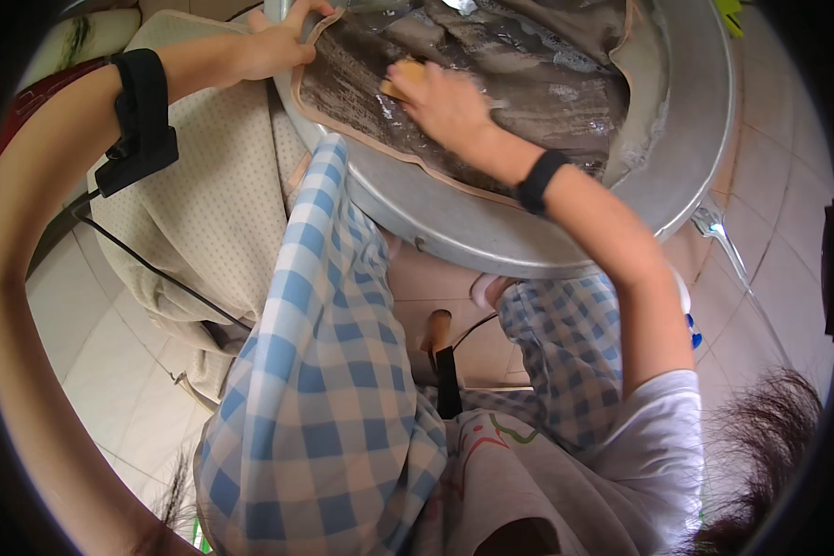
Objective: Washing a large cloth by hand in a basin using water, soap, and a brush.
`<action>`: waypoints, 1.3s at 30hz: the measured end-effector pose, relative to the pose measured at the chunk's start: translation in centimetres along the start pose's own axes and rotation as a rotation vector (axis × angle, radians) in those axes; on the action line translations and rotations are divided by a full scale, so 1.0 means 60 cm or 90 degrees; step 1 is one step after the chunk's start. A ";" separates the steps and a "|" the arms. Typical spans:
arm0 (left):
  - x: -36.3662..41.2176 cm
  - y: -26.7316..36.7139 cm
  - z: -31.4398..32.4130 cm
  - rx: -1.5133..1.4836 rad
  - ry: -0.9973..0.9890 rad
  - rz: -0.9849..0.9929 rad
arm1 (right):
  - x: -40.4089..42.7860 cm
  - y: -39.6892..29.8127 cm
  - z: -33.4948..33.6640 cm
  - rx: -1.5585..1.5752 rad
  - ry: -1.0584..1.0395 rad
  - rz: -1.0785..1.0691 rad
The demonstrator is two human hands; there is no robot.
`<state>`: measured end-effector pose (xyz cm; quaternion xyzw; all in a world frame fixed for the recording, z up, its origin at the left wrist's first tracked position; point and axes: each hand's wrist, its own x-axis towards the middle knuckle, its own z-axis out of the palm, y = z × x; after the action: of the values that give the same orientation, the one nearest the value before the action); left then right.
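Observation:
A large round metal basin (pixel 695 139) stands before my knees. Spread in it is a wet dark brown cloth (pixel 528 132) with a pale pink edging, partly soaked and streaked with suds. My left hand (pixel 281 45) grips the cloth's edge at the basin's left rim, with thumb and fingers around the edging. In my right hand (pixel 452 108) is a yellowish block (pixel 411 73), pressed against the cloth; whether it is soap or a brush I cannot tell. Cloudy soapy water (pixel 643 132) shows along the right side of the cloth.
Dotted beige fabric (pixel 201 167) hangs at the left of the basin, with a black cable (pixel 153 257) across it. A wooden handle (pixel 440 326) lies between my legs. A clear plastic handle (pixel 730 250) rests on the tiled floor (pixel 764 229) at right, and something green (pixel 731 15) is behind.

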<state>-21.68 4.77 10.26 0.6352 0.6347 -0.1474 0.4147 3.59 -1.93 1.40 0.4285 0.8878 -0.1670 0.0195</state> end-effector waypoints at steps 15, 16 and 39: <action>-0.018 0.012 -0.017 0.059 0.007 0.005 | -0.227 0.291 -0.297 -0.158 -0.385 0.112; -0.018 0.028 -0.026 0.066 -0.012 -0.003 | -0.226 0.292 -0.283 -0.085 -0.313 0.070; 0.012 -0.028 0.012 0.083 0.124 0.098 | -0.240 0.337 -0.081 -0.187 -0.030 -0.028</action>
<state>-22.91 4.52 8.72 0.7188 0.6107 -0.0939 0.3187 28.71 0.39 2.87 0.3976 0.9110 -0.0459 0.0993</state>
